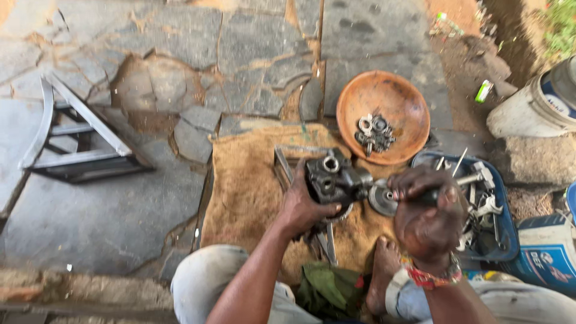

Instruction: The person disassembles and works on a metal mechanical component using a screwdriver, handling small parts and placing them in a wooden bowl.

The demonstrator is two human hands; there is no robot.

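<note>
A person seated on cracked paving works a dark metal casting (pixel 333 178) over a burlap sack (pixel 252 192) at the middle of the head view. The left hand (pixel 304 207) is wrapped around the casting's near left side, steadying it above the sack. The right hand (pixel 427 207) is clenched on a dark tool handle (pixel 427 196) whose tip meets a round flanged part (pixel 380 198) at the casting's right end.

Done well, this step wants the casting braced hard against the sack, the tool kept in line with the flanged part, and force fed in gradually so the tip does not slip.

Just beyond, a shallow rust-coloured bowl (pixel 384 96) holds a small cluster of rings and bearings (pixel 373 132). To the right, a blue tray (pixel 507 231) is filled with wrenches and other steel tools (pixel 483 201). A white bucket (pixel 528 111) stands far right, its contents out of sight. A metal frame (pixel 78 141) lies at left.
</note>
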